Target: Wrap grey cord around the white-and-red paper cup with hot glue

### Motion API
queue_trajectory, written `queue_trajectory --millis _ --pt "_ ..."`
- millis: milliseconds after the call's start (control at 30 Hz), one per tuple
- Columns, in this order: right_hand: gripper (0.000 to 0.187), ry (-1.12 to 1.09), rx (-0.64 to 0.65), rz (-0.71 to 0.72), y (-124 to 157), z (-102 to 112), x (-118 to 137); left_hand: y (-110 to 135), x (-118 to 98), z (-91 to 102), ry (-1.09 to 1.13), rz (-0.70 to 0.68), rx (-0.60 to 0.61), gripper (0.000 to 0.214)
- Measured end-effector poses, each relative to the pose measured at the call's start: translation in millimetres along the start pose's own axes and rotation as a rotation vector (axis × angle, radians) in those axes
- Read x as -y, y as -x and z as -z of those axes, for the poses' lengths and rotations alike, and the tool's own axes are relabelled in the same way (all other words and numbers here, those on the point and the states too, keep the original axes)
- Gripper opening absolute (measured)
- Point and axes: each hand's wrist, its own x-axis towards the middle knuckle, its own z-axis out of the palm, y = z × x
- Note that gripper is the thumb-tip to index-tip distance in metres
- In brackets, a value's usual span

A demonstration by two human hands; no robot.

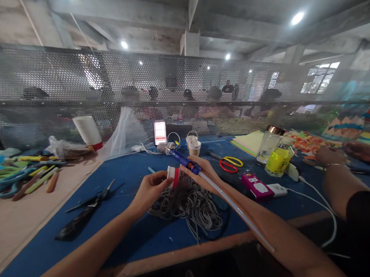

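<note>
My left hand [152,188] is closed on a small white paper cup [173,173] with a red band, its thumb and fingers pinching the side. In my right hand [203,171] is a blue glue gun [186,160], its nozzle pointing away from me and to the left. A long translucent glue stick [235,205] runs out of its back along my right forearm. Under both hands lies a loose heap of grey cord [200,207]. Just beyond the nozzle stands a white paper cup [193,145] with a looped handle.
Black pliers [84,210] lie left, red-and-yellow-handled scissors [230,162] right. A magenta power bank [256,187] with a white cable, a yellow bottle [278,161] and a glass jar [266,145] stand right. Stacked cups [87,131] stand left; a lit phone [160,132] behind. Another person's arm [338,182] reaches in.
</note>
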Motion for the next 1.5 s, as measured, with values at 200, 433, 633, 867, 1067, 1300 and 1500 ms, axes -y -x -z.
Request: queue_trajectory --millis 200,433,633,867,1067,1300,1500 --pt "0.024 -0.014 -0.014 -0.033 -0.6 0.1 -1.3 1.1 -2.8 -0.4 -0.026 0.000 0.009 0.022" --pt "0.026 0.028 -0.016 -0.023 -0.7 0.9 -3.2 1.7 -0.3 2.2 -0.060 0.023 0.049 0.027" --pt "0.027 0.055 -0.006 -0.016 -1.0 1.8 -4.4 2.6 -0.6 3.1 -0.085 0.007 0.074 0.028" --pt "0.028 0.072 -0.003 -0.027 -1.5 1.1 -5.1 2.9 -2.1 3.0 -0.098 -0.013 0.070 0.026" --pt "0.028 0.045 0.003 -0.041 -1.6 2.2 -5.1 3.0 0.1 4.0 -0.087 -0.025 0.082 0.024" --pt "0.031 0.030 0.030 -0.055 -1.6 3.4 -4.1 4.0 -0.8 4.3 -0.103 -0.045 0.106 0.023" --pt "0.031 0.005 0.042 -0.058 -1.6 4.4 -3.8 4.8 -0.6 4.7 -0.098 -0.041 0.133 0.023"
